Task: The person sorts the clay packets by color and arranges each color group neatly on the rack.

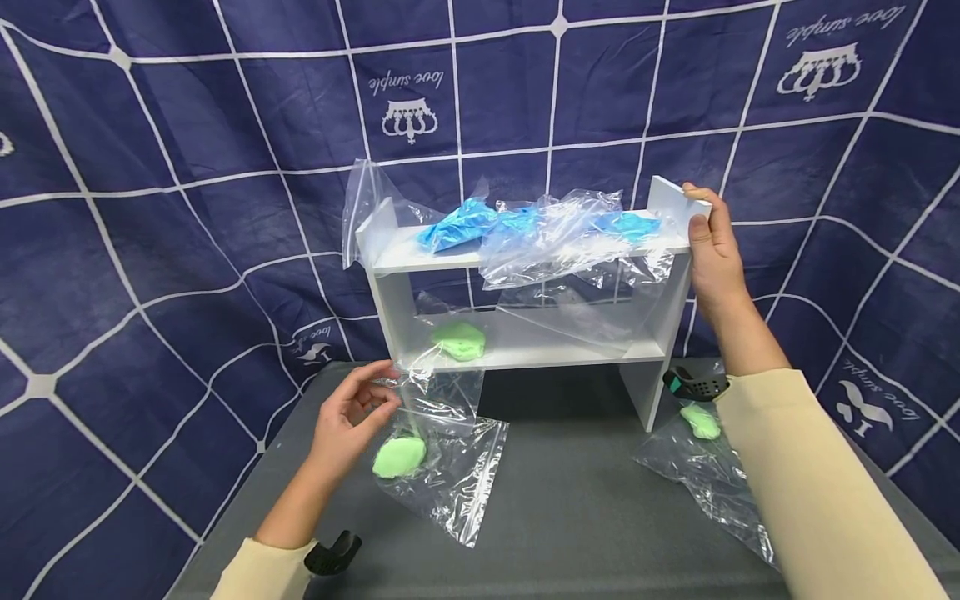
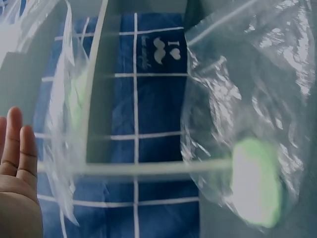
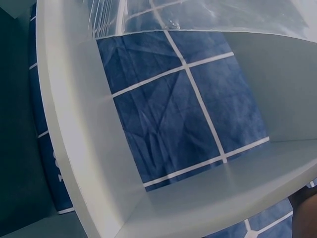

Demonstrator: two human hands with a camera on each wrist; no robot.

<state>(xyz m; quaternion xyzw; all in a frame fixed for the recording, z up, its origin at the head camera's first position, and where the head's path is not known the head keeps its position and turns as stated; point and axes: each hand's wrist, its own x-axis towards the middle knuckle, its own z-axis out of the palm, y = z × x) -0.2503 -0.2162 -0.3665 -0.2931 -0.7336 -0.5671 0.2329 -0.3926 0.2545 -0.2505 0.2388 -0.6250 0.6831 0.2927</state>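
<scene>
A white two-tier shelf [image 1: 643,392] stands on the dark table. My right hand [image 1: 716,254] grips the top of its right side panel, thumb in front and fingers over the edge. My left hand [image 1: 352,417] is just left of the lower tier, fingers loosely bent and holding nothing. Beside its fingertips, a clear plastic bag [image 1: 446,396] with a light green lump [image 1: 459,340] hangs over the lower tier's front edge. Below lies another clear zip bag [image 1: 480,475] with a green lump [image 1: 400,457]. In the left wrist view, the left hand's fingers [image 2: 19,148] look nearly straight.
Clear bags with blue contents [image 1: 459,225] are heaped on the top tier, some drooping over its front. An empty-looking bag [image 1: 570,312] lies on the lower tier's right. Right of the shelf is a bag with a green lump [image 1: 701,422]. Blue checked cloth [image 1: 225,125] hangs behind.
</scene>
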